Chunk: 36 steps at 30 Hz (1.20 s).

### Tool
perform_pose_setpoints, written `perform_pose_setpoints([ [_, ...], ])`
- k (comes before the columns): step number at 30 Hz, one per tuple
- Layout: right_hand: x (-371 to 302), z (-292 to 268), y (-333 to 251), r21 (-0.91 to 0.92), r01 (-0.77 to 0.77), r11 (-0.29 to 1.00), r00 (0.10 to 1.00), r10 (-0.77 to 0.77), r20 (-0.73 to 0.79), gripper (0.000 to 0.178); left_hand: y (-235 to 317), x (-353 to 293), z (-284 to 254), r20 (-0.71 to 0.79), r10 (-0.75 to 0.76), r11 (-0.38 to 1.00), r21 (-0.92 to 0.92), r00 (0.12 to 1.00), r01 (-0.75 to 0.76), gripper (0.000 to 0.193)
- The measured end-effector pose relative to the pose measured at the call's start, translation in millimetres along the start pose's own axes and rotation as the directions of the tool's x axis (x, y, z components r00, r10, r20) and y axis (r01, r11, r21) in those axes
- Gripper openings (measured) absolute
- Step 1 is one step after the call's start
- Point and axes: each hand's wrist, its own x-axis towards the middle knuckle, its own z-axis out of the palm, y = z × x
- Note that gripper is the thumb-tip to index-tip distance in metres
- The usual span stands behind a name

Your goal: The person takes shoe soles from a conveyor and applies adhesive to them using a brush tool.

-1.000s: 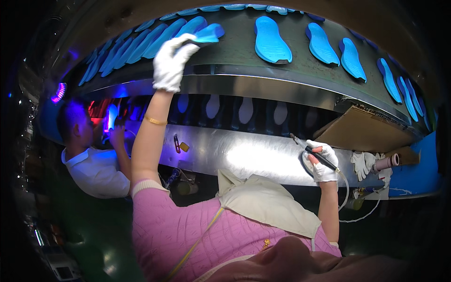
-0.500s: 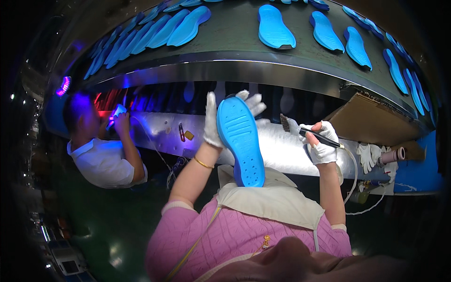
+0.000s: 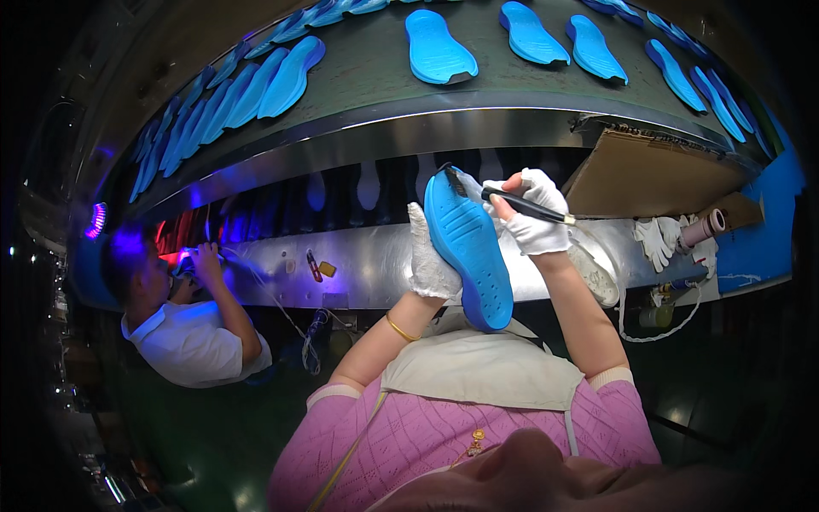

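Observation:
My gloved left hand [image 3: 429, 260] is closed around the left side of a blue shoe sole [image 3: 469, 243]. The sole is tilted upright, with grooves and small holes on its face. My right hand [image 3: 537, 218], in a white glove with bare fingertips, grips a brush [image 3: 522, 206] by its black handle. Its bristles lie against the sole's upper end, where a dark patch shows. A pale tube runs from the handle's end. The left hand's fingers behind the sole are mostly hidden.
A dark conveyor [image 3: 367, 72] carries several blue soles. Below it runs a metal ledge [image 3: 367, 264] with a red cutter [image 3: 314, 266]. Cardboard [image 3: 648, 175], white gloves [image 3: 655, 241] and a pinkish roll [image 3: 704, 228] sit at right. A co-worker [image 3: 183, 328] stands at left.
My right hand has moved left, bringing the brush from beside the sole onto its upper end. The soles on the conveyor appear farther left, while the whole view has also shifted.

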Motion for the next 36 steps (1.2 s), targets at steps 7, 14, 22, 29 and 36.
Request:
perform_pose_setpoints([
  [7,-16,7,2,0.368,0.060,0.928,0.994,-0.090,0.067,0.024,-5,10,-11,-0.004,0.019,1.000,-0.009,1.000,-0.019,0.084],
  [14,-24,9,9,0.303,0.006,0.953,0.933,-0.114,0.341,0.028,15,5,-18,0.083,-0.044,0.999,-0.027,0.996,0.046,0.082],
  [22,-30,18,4,0.095,0.292,0.952,0.877,-0.306,0.370,0.019,49,1,-18,0.063,-0.122,0.992,-0.002,0.991,0.123,0.079],
  [29,-46,-2,18,0.208,-0.028,0.978,0.978,-0.016,0.210,0.017,28,-40,-38,0.142,-0.258,0.957,0.174,0.956,0.232,0.068],
  [36,-39,1,23,0.314,-0.180,0.932,0.933,0.061,0.356,0.014,30,-10,-46,0.001,-0.107,0.963,0.250,0.994,0.103,0.077],
])
